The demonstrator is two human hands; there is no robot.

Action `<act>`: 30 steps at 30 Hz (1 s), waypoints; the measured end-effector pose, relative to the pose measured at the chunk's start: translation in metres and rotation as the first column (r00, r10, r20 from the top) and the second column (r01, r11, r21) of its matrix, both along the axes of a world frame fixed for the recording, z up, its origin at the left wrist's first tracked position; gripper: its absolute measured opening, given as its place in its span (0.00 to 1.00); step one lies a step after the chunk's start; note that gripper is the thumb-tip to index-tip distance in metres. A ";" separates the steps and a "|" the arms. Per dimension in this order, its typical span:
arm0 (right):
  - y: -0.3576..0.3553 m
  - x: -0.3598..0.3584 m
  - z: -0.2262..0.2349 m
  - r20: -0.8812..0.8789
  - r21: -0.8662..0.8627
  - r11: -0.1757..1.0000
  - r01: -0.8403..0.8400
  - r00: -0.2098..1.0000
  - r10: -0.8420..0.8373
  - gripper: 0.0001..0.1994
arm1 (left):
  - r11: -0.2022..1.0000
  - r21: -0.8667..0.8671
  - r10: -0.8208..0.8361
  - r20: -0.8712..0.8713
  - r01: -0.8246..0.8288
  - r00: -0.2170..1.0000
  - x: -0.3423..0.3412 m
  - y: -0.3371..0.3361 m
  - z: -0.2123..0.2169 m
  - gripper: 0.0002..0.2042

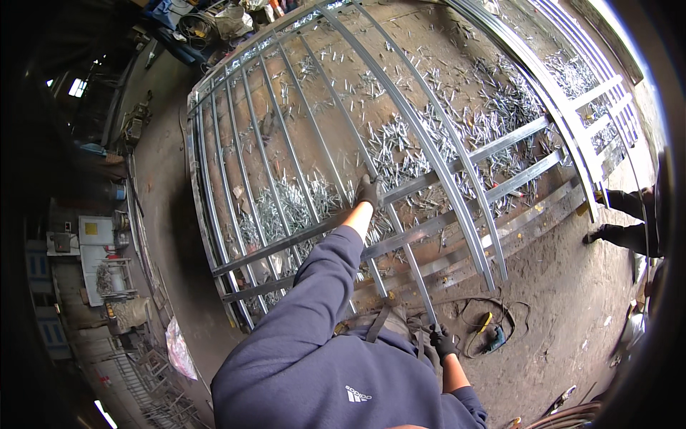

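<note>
Long silver metal bar [419, 282] | apparently being positioned across silver crossbars [511, 139] | black-gloved left hand [369, 190] and right hand [444, 344] are gripping it | next, probably needing alignment

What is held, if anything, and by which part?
The right hand seems to hold a metal bar by its near end. The left hand touches apparently the same bar farther up; whether it grips cannot be told.

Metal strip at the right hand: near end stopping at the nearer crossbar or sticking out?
Sticking out: the strip runs past the nearer crossbar to the right hand.
</note>
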State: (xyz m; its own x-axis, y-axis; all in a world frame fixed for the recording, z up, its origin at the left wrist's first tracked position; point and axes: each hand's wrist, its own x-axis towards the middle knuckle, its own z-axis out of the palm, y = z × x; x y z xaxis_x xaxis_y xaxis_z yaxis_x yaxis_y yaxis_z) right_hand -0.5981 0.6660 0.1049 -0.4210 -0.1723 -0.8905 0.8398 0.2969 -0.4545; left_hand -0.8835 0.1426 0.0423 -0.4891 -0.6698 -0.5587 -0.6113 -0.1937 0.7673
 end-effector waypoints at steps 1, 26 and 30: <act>-0.010 -0.002 -0.006 -0.056 -0.042 0.999 0.031 0.998 -0.034 0.06 | 0.997 -0.047 -0.060 -0.041 0.058 0.997 0.000 -0.004 -0.006 0.15; -0.122 -0.098 0.045 -0.598 0.007 0.997 -0.074 0.799 0.063 0.22 | 0.962 -0.230 -0.143 0.039 0.148 0.989 -0.003 -0.008 0.003 0.21; -0.076 -0.139 0.100 -0.828 0.489 0.870 -0.060 0.280 0.485 0.24 | 0.993 -0.063 -0.102 -0.041 0.099 0.994 -0.019 -0.009 -0.006 0.29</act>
State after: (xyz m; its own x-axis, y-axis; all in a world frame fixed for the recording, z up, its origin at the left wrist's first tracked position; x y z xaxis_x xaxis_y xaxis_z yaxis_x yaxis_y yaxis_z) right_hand -0.7370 0.5899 0.2050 -0.9608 -0.2763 0.0213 -0.2178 0.7054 -0.6746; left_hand -0.9022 0.1333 0.0367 -0.5789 -0.6481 -0.4949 -0.5904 -0.0855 0.8026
